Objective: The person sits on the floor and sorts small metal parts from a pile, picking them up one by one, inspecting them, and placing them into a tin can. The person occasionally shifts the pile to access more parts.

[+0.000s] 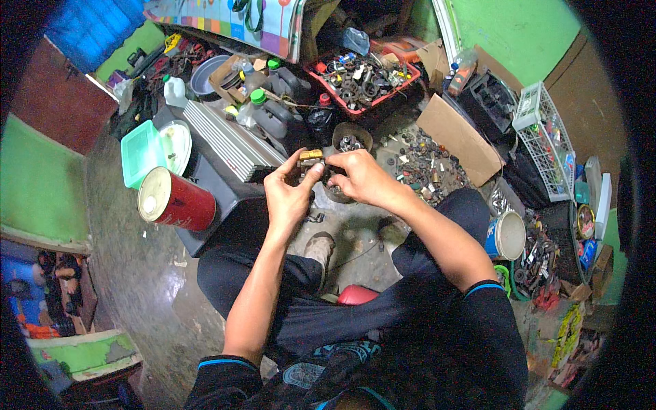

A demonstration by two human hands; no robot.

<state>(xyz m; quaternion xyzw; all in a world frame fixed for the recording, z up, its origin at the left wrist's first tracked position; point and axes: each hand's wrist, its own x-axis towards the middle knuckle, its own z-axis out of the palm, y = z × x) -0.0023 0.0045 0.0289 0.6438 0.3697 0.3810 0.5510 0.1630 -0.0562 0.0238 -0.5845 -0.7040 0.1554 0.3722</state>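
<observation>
My left hand [288, 190] holds a small metal part with a gold-coloured top [310, 155] between thumb and fingers, in front of me above the floor. The part's lower section looks grey and is partly covered by my thumb. My right hand [370, 178] is at its right side, index finger extended to the part's edge and thumb apart below. Whether the right fingers grip anything is hard to see. Just beyond the hands stands a round container [352, 130] with small metal pieces. A small bowl [335, 195] lies partly hidden under my right hand.
Loose small parts [430, 161] are spread on the floor at right, beside a cardboard sheet [461, 138]. A red tray [415, 77] heaped with parts lies ahead. At left, a red tin [187, 200] and a finned metal case [225, 143] rest on a black box [218, 212].
</observation>
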